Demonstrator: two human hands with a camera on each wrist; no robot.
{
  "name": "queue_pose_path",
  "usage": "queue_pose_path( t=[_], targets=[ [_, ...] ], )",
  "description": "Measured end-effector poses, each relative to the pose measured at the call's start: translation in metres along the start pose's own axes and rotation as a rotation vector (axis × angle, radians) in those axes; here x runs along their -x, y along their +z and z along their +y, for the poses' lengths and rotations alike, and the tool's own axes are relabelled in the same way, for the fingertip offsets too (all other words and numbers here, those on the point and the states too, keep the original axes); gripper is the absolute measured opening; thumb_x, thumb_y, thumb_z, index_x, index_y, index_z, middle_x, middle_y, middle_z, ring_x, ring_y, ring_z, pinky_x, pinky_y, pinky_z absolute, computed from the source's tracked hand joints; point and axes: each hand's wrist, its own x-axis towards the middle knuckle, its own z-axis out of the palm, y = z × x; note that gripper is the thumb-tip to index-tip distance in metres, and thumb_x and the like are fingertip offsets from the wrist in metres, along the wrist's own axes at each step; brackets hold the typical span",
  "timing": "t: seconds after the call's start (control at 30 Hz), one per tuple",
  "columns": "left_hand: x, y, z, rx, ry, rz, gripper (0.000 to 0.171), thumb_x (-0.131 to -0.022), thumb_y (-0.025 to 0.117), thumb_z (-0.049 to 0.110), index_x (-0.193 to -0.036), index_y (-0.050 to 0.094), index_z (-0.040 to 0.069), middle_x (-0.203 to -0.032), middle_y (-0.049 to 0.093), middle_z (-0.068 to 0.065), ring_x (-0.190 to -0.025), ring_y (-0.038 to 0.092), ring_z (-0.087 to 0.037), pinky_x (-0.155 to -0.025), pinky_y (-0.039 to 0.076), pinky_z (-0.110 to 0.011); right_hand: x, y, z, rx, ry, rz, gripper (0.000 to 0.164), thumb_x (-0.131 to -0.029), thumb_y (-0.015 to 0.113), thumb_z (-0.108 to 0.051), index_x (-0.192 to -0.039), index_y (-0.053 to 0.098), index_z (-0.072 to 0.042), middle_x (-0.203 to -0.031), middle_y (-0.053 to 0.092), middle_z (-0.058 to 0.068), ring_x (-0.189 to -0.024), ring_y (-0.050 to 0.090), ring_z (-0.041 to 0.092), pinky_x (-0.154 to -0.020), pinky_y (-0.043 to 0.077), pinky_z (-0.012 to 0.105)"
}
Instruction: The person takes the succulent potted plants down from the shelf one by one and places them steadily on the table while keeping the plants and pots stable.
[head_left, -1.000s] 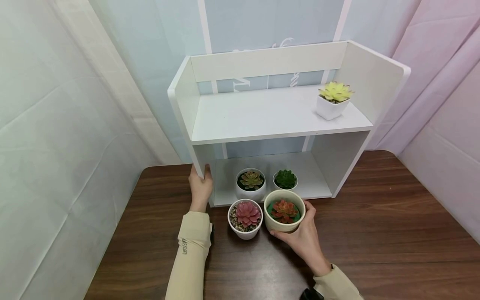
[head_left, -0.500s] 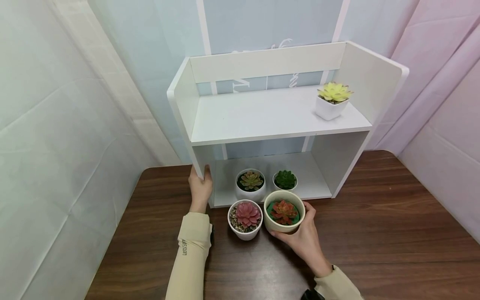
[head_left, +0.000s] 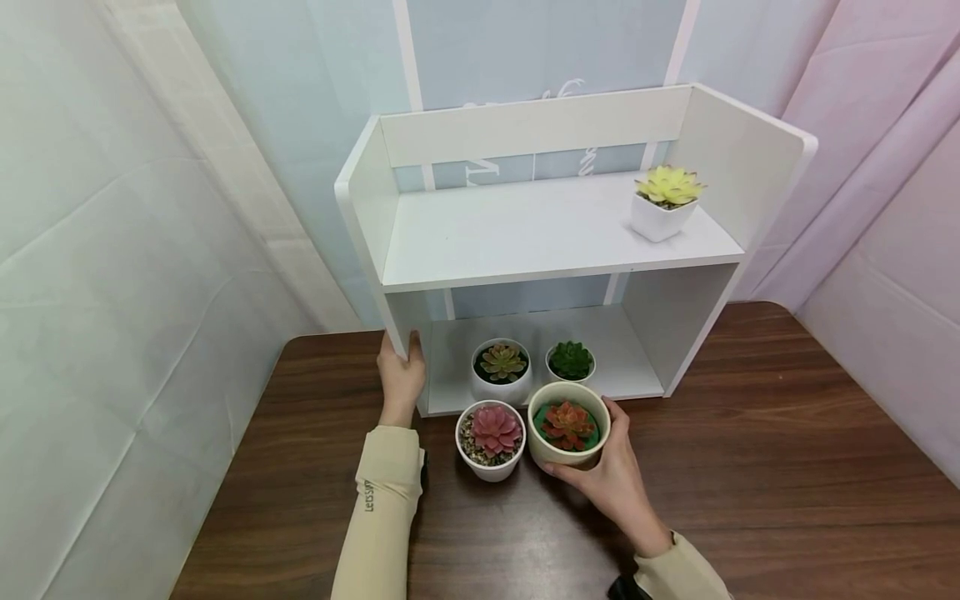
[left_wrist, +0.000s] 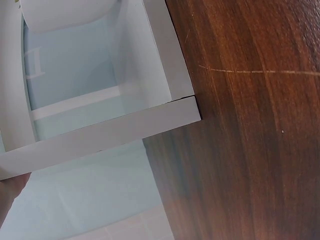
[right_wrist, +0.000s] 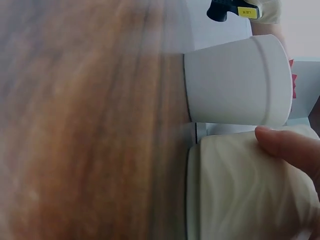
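My left hand grips the left side panel of a white two-tier shelf, thumb toward the inside. The left wrist view has that panel's edge and only part of the hand. With my right hand I hold a cream pot with an orange-red succulent by its right and near sides. In the right wrist view my thumb lies on the wavy wall of this cream pot, which stands on the table. Just left of it is a white pot with a pink succulent.
On the lower board stand a white pot with a yellowish-green succulent and a smaller pot with a dark green one. A square pot with a yellow succulent sits at the upper board's right. Fabric hangs around the brown wooden table.
My right wrist and sleeve have shifted slightly to the right and nearer, while the fingers stay on the cream pot. The left hand, the pots and the shelf look unmoved.
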Motion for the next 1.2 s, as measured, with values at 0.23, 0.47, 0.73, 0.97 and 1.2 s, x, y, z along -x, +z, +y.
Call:
queue_pose_path(
  t=[0.23, 0.47, 0.73, 0.97, 1.2],
  targets=[
    [0.000, 0.000, 0.001, 0.002, 0.008, 0.000, 0.037, -0.097, 0.048, 0.003, -0.132, 0.045, -0.010, -0.126, 0.054, -0.030, -0.120, 0.052, -0.044, -0.097, 0.042, -0.059, 0.000, -0.008, -0.008, 0.004, 0.011, -0.043, 0.117, -0.059, 0.093, -0.024, -0.145, 0.018, 0.004, -0.138, 0.040, 0.026, -0.128, 0.041, 0.042, -0.101, 0.034, 0.057],
    [0.000, -0.001, 0.001, -0.003, 0.011, 0.003, 0.037, -0.097, 0.048, 0.003, -0.132, 0.045, -0.009, -0.126, 0.054, -0.031, -0.120, 0.051, -0.043, -0.098, 0.042, -0.059, -0.002, -0.018, -0.017, -0.006, -0.012, -0.038, 0.114, -0.061, 0.092, -0.024, -0.144, 0.019, 0.005, -0.134, 0.045, 0.026, -0.124, 0.045, 0.039, -0.100, 0.035, 0.053],
    [0.001, 0.000, 0.001, 0.007, -0.010, -0.007, 0.038, -0.097, 0.047, 0.003, -0.134, 0.044, -0.008, -0.129, 0.052, -0.030, -0.123, 0.049, -0.043, -0.100, 0.041, -0.059, -0.006, -0.035, -0.030, 0.035, -0.029, -0.031, 0.106, -0.065, 0.090, -0.027, -0.145, 0.026, 0.002, -0.141, 0.039, 0.026, -0.129, 0.040, 0.041, -0.101, 0.034, 0.058],
    [0.001, 0.000, 0.003, 0.007, -0.017, -0.004, 0.037, -0.097, 0.048, 0.003, -0.133, 0.045, -0.008, -0.128, 0.053, -0.031, -0.121, 0.050, -0.046, -0.099, 0.042, -0.058, -0.011, -0.049, -0.044, 0.062, -0.113, 0.022, 0.104, -0.063, 0.091, -0.024, -0.143, 0.031, 0.004, -0.142, 0.037, 0.025, -0.127, 0.040, 0.040, -0.100, 0.035, 0.056],
    [0.002, 0.000, 0.002, -0.006, -0.011, 0.010, 0.036, -0.097, 0.048, 0.002, -0.132, 0.047, -0.007, -0.126, 0.055, -0.030, -0.119, 0.052, -0.046, -0.096, 0.043, -0.059, -0.019, -0.065, -0.058, 0.032, -0.195, 0.115, 0.095, -0.063, 0.090, -0.014, -0.141, 0.038, 0.004, -0.139, 0.043, 0.022, -0.123, 0.047, 0.037, -0.102, 0.040, 0.037]
  ],
)
